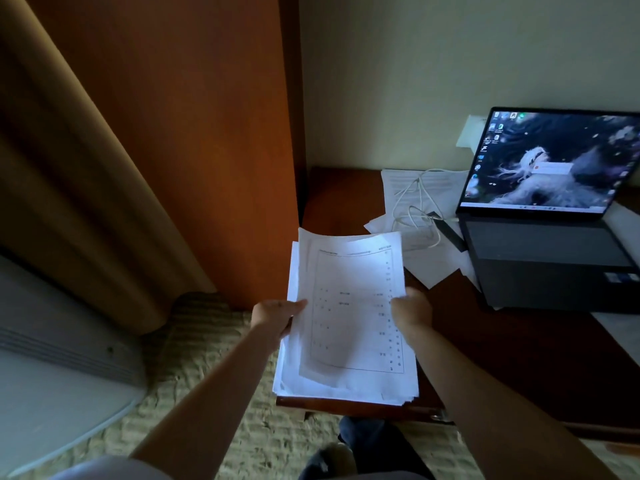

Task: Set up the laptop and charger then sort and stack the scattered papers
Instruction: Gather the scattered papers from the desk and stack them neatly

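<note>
I see tan curtain (69,174) hanging at left, folds reaching carpet (214,386). Grey heater (52,368) low at left, beside curtain foot. Wood wardrobe panel (194,133) upright between curtain and desk's left edge. Pale wall (398,71) behind desk's far edge. White socket plate (467,131) on wall.

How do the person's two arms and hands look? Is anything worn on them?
Both forearms are bare up to the picture's lower edge. The left hand and right hand wear no gloves; no watch, ring or bracelet shows. A light sleeve edge appears near the left upper arm.
</note>
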